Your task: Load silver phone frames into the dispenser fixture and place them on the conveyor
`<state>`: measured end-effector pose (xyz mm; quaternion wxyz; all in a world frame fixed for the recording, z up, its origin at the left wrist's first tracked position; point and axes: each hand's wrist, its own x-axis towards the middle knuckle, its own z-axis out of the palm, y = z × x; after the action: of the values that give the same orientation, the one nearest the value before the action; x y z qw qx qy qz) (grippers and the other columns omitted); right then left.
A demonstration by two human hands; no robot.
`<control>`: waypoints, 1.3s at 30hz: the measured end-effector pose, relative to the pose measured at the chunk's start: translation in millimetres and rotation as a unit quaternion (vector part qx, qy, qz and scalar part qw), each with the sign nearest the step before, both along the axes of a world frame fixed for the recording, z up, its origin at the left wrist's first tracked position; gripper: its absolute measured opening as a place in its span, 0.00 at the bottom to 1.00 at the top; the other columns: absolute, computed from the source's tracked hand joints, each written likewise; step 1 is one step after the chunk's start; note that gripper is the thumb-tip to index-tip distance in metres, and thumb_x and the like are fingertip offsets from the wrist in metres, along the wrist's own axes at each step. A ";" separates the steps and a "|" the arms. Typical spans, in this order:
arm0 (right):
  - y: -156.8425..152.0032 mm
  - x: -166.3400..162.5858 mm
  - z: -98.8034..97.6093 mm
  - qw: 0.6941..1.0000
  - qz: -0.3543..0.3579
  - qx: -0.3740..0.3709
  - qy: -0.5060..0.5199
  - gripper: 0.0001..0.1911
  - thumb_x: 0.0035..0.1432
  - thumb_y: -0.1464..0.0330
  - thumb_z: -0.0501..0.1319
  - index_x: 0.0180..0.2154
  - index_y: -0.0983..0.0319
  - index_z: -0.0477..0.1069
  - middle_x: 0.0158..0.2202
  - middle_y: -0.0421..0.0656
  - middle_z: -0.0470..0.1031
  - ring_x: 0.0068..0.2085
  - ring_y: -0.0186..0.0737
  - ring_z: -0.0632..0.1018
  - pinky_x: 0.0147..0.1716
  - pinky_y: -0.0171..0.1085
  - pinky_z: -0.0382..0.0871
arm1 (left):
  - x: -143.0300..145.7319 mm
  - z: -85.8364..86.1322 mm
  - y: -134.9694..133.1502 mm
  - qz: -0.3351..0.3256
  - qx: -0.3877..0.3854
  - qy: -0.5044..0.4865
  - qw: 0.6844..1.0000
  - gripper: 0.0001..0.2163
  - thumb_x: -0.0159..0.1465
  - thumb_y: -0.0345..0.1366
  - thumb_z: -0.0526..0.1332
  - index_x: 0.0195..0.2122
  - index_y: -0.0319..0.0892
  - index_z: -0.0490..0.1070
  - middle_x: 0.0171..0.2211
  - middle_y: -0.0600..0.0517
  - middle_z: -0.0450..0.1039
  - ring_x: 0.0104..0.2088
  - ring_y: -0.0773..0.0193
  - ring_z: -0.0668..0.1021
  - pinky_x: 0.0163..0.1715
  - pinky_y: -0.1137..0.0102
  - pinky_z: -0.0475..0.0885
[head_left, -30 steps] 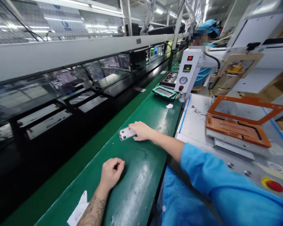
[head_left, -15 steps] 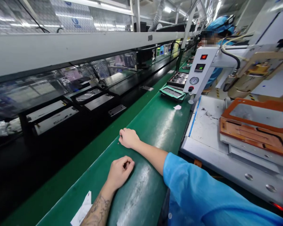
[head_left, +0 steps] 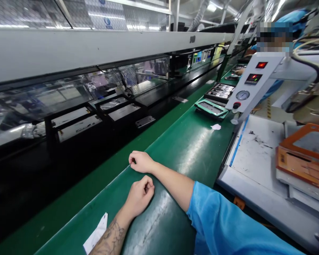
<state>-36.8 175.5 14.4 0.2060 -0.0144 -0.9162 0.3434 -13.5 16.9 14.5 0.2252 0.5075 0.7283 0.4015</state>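
Note:
My left hand (head_left: 139, 194) rests on the green belt (head_left: 191, 148) as a loose fist, with nothing showing in it. Just beyond it my right hand (head_left: 139, 162) lies at the belt's left edge with its fingers curled under, and I see nothing in it either. A small grey metal plate (head_left: 145, 121) lies on the black conveyor (head_left: 95, 152) a little past my right hand. My right forearm, in a blue sleeve, crosses the belt.
A white paper scrap (head_left: 97, 233) lies by my left forearm. Farther up the belt are a teal tray (head_left: 211, 108) and dark trays. A white control box (head_left: 251, 88) and an orange press fixture (head_left: 305, 156) stand on the right. A co-worker (head_left: 289, 17) works far off.
The pale part under my right hand is gone from the green belt, and a grey plate now lies on the black conveyor. My right hand has drawn back and curled; the view has swung left.

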 end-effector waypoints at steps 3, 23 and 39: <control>-2.5 0.6 0.1 1.000 0.018 0.020 0.000 0.05 0.56 0.75 0.64 0.34 0.59 0.74 0.38 0.37 0.75 0.37 0.35 0.75 0.36 0.34 0.64 | -0.2 -1.8 0.7 0.001 -0.001 0.008 1.000 0.07 0.67 0.38 0.56 0.32 0.45 0.63 0.23 0.59 0.64 0.23 0.68 0.66 0.26 0.72 0.58; -3.3 3.7 6.0 1.000 0.030 0.001 -0.007 0.05 0.60 0.74 0.63 0.36 0.59 0.71 0.39 0.37 0.76 0.38 0.34 0.74 0.36 0.33 0.62 | -0.5 -4.4 -1.6 -0.004 -0.009 0.031 0.999 0.10 0.71 0.43 0.52 0.34 0.46 0.61 0.23 0.59 0.64 0.23 0.66 0.66 0.28 0.69 0.58; -2.2 2.8 8.2 0.997 0.018 -0.058 -0.052 0.03 0.68 0.69 0.61 0.41 0.57 0.67 0.34 0.35 0.74 0.34 0.35 0.73 0.36 0.34 0.60 | -0.1 -2.8 -1.8 -0.007 -0.018 0.032 0.999 0.10 0.71 0.42 0.52 0.33 0.46 0.60 0.23 0.59 0.63 0.23 0.67 0.66 0.28 0.70 0.58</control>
<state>-34.0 173.4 22.6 0.1506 -0.0280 -0.9045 0.3980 -13.6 15.1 11.7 0.2139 0.5211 0.7387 0.3701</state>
